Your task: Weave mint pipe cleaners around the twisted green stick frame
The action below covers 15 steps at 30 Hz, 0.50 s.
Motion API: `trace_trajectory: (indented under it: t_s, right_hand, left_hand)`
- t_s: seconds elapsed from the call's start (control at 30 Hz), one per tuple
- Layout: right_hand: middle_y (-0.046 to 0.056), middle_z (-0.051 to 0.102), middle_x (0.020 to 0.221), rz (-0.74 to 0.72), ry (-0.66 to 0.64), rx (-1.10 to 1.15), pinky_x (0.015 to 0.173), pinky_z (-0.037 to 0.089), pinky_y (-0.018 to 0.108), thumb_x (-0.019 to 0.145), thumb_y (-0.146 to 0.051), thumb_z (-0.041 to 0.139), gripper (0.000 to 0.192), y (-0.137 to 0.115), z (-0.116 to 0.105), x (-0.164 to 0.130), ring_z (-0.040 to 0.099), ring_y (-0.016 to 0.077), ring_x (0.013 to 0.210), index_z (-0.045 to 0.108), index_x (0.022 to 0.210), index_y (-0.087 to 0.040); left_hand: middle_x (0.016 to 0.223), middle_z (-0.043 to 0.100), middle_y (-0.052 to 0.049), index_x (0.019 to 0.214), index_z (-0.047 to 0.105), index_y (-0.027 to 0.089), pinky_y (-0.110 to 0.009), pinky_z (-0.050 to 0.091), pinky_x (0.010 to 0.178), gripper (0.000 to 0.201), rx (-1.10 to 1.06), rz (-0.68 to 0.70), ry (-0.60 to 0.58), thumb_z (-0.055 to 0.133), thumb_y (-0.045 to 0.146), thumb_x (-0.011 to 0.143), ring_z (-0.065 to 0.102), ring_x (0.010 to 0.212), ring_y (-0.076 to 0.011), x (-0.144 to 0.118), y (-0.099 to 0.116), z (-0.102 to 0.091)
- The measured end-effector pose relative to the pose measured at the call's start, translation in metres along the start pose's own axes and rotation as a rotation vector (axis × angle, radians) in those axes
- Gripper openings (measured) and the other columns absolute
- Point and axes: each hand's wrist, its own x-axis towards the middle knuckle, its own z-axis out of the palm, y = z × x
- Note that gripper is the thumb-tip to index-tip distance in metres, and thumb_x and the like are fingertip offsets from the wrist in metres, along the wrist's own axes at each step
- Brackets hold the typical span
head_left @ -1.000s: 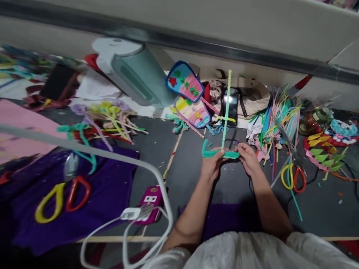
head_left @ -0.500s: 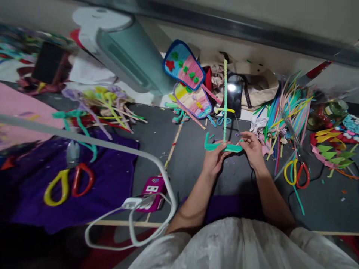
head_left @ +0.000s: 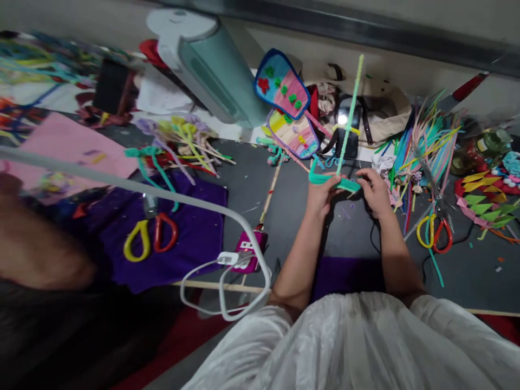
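My left hand (head_left: 320, 195) is closed around a bundle of teal-green pipe cleaners (head_left: 325, 177), bent up at its left end. From the bundle rises a long pale green and yellow pipe-cleaner stem (head_left: 351, 111), crossed by a short yellow piece partway up. At the bundle's right end, my right hand (head_left: 374, 190) has thumb and forefinger pinched on the tip. Just what lies between those fingertips is small and partly hidden. Beyond my hands are two colourful pipe-cleaner panels (head_left: 282, 84) with dark blue borders.
Scissors (head_left: 434, 230) and many loose pipe cleaners (head_left: 430, 146) lie to the right, near a glass jar (head_left: 493, 142). At left are more scissors (head_left: 150, 238) on purple cloth (head_left: 199, 238), a power strip (head_left: 254, 249), a lamp arm (head_left: 162, 200) and another person's arm (head_left: 40, 238).
The view has swung left, bringing another person's arm in at the left edge. The pipe-cleaner stem now leans right instead of standing straight. Both my hands stay at the green bundle.
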Motion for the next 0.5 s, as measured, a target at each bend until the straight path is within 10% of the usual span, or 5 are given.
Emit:
trace_trajectory:
  t_s: [0.5]
  right_hand:
    - [-0.001,0.068,0.078,0.199,0.054,0.12,0.074,0.049,0.03,0.082,-0.027,0.065,0.005,-0.006,-0.006,0.008,0.063,0.0167,0.076,0.066,0.081,-0.022]
  left_hand:
    - [0.08,0.078,-0.006,0.08,0.071,0.015,-0.03,0.061,0.064,0.041,-0.067,-0.005,-0.071,0.093,0.033,0.051,0.073,0.069,-0.019,0.008,-0.011,-0.002]
